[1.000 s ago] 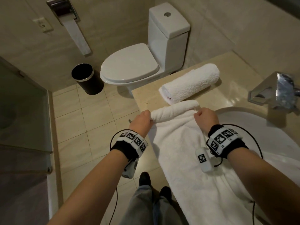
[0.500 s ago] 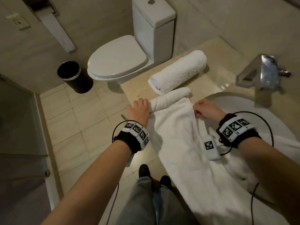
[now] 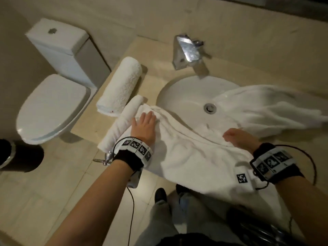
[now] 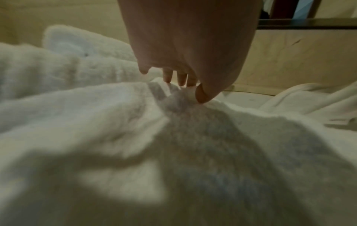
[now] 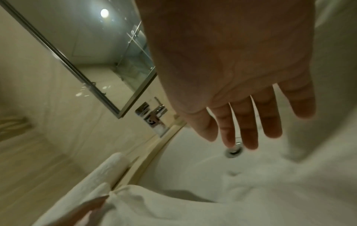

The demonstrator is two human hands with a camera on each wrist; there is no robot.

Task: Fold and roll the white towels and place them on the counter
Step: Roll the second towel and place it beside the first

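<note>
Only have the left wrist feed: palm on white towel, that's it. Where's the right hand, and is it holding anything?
Observer: The right hand holds nothing. Its fingers are straight and spread above the sink basin.
Operator: Any finished rolls?
Observer: One rolled towel lies on the counter, left of the sink.
Operator: How far along is this one?
Observer: Barely started. There is a thin roll just left of the left hand, which lies flat. The rest of the towel drapes over the sink's front rim.
</note>
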